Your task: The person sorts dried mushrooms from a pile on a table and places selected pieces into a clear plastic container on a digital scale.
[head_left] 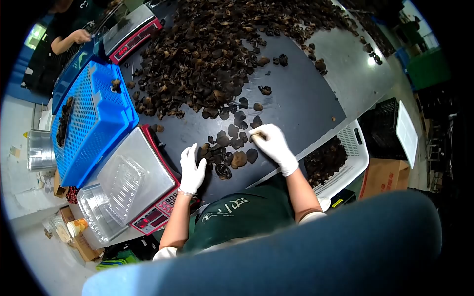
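Both my hands wear white gloves over the dark mat (306, 93). My left hand (193, 169) rests at the left edge of a small group of dark dried fungus pieces (223, 157), its fingers a little apart and nothing seen in them. On the right side of that group, my right hand (270, 140) has its fingers bent together at the pieces; what they hold, if anything, is too small to name. Beyond my hands a large heap of the same brown-black pieces (197, 59) spreads over the mat.
At left are a scale (133, 170) with clear plastic trays (123, 185) and a blue perforated basket (94, 118). A white basket (363, 153) with dark pieces stands at right. Another person's hand (79, 36) shows at upper left, near a second scale (131, 42).
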Tool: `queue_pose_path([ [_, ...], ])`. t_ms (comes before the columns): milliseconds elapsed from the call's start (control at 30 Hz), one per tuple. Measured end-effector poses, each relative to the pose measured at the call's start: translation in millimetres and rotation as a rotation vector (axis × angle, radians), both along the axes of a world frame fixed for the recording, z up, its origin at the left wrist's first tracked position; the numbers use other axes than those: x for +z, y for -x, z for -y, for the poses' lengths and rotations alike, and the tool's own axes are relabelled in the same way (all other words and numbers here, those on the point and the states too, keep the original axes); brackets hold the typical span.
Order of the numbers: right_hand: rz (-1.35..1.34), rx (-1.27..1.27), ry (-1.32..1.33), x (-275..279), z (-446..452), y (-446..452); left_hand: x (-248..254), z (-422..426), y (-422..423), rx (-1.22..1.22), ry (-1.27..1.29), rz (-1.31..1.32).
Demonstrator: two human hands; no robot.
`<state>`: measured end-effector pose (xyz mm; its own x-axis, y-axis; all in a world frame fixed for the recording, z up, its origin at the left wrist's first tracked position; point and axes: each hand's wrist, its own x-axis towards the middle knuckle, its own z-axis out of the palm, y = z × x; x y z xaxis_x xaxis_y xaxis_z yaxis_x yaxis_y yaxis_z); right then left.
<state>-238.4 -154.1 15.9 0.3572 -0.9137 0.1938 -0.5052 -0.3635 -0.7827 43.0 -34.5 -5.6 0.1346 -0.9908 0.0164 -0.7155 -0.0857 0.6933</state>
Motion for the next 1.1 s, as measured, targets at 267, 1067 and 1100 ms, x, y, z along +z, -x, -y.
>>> queue_pose_path([
  [267, -0.187, 0.120, 0.231, -36.9, -0.5, -61.6, 5.2, -27.6, 21.0, 0.039, -0.096, -0.109],
  [1067, -0.018, -0.045, 0.138, -17.1, 0.1, -22.6, -20.9, 75.6, 7.5, -0.056, -0.059, 0.110],
  [1100, 0.234, -0.066, -0.108, -4.4, 2.0, -10.3, -15.0, 72.5, 6.8, -0.022, 0.112, 0.172],
])
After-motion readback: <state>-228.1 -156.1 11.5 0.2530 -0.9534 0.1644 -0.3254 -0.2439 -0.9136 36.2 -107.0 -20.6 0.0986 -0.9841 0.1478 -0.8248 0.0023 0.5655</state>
